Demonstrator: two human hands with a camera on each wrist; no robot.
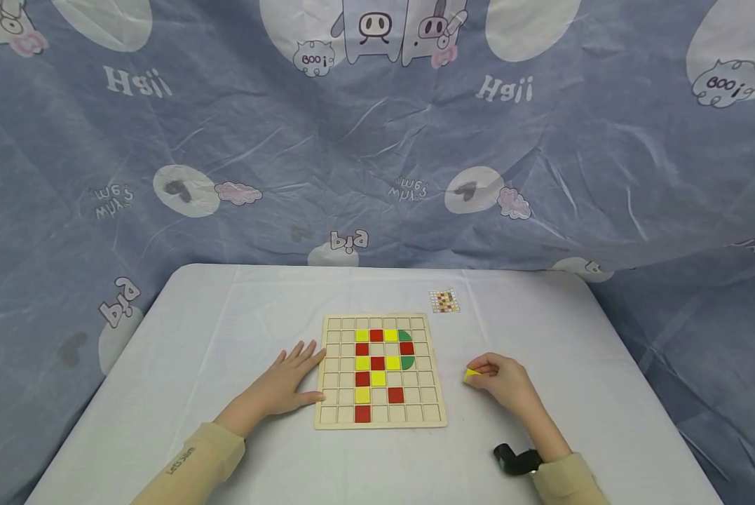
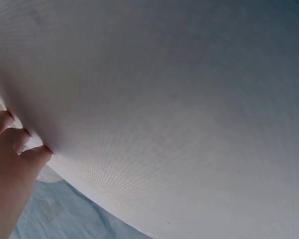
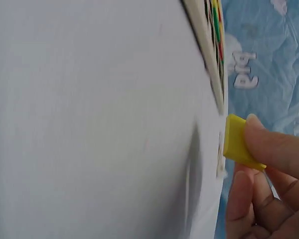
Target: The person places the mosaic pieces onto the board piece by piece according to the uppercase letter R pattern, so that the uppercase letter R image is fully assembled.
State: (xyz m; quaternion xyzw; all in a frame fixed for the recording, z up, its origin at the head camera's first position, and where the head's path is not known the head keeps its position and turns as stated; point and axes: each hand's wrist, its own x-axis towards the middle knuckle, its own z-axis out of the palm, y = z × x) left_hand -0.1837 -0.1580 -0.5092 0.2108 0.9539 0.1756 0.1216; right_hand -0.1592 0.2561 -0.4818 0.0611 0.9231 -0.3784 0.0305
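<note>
A wooden grid board (image 1: 339, 419) lies flat on the white table, with red, yellow and green tiles set in some of its squares. My left hand (image 1: 287, 381) rests at the board's left edge, fingers spread and touching the rim. In the left wrist view that hand (image 2: 12, 164) shows at the lower left, fingertips down on the cloth. To the right of the board, my right hand (image 1: 505, 382) pinches a yellow tile (image 1: 470, 375) between thumb and fingers. The same yellow tile (image 3: 239, 142) appears flat and square-edged in the right wrist view, held just off the table.
A small pattern card (image 1: 444, 301) lies behind the board's far right corner. Close to the right forearm is a black curved object (image 1: 516, 460), its kind unclear. The white tablecloth (image 1: 245, 301) runs back to a blue printed curtain (image 1: 377, 140).
</note>
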